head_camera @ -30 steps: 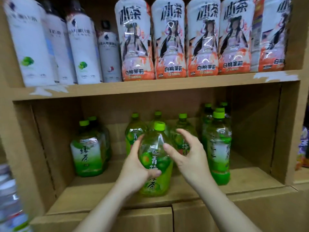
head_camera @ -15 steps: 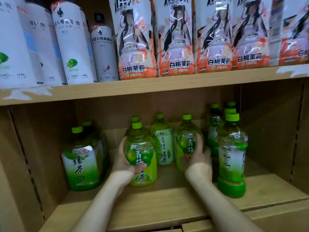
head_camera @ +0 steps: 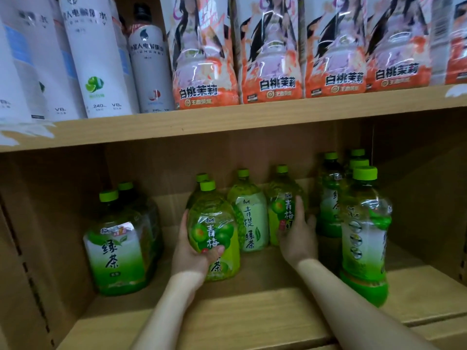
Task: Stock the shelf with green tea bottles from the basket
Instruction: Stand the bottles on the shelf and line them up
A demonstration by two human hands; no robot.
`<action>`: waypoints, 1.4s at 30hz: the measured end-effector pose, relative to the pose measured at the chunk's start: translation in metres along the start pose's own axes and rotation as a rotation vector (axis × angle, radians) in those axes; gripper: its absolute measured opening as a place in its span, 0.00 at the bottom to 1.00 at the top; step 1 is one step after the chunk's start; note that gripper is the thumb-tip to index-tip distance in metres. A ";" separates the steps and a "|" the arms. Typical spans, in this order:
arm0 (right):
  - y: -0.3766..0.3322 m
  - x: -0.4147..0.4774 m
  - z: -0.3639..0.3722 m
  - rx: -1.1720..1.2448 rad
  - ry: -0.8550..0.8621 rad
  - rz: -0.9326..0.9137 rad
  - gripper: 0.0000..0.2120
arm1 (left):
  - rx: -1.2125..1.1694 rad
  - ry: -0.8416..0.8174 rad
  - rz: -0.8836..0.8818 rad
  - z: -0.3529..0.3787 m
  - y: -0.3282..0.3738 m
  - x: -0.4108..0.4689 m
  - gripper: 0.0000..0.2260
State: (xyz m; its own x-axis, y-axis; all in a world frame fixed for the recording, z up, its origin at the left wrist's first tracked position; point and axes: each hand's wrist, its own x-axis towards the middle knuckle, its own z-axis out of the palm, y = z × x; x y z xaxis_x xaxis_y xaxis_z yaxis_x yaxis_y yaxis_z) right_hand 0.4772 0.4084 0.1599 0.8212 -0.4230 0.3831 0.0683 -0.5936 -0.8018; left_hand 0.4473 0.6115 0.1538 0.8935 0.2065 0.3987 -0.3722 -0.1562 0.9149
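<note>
Green tea bottle point(head_camera: 214, 231), glossy rounded plastic, left hand point(head_camera: 192, 251) grip

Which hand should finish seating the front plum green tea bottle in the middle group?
Left. The left hand already wraps the plum green tea bottle, standing on the lower shelf. The right hand rests against a rear bottle, so it would likely have to let go first.

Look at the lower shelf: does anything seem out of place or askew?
Mostly tidy and upright. One oddity: the tall green tea bottle at front right faces sideways, label turned away, unlike the green tea bottle at left. White patches mark the upper shelf edge.
</note>
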 end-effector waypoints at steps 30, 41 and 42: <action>-0.017 -0.089 -0.086 -0.026 0.018 -0.615 0.27 | 0.918 0.282 0.438 -0.008 0.016 -0.025 0.35; 0.037 -0.069 -0.141 0.291 0.004 -0.079 0.44 | 0.475 -0.239 0.573 0.090 0.085 -0.078 0.18; 0.041 -0.068 -0.139 0.286 -0.031 -0.059 0.41 | 0.433 -0.309 0.522 0.104 0.088 -0.086 0.22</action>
State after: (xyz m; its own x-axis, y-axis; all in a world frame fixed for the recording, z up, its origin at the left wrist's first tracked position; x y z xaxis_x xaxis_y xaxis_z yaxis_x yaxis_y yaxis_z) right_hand 0.3456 0.3179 0.1650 0.8276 -0.3694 0.4226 0.2700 -0.3982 -0.8767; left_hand 0.3635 0.4796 0.1934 0.6810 -0.2696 0.6808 -0.6924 -0.5397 0.4789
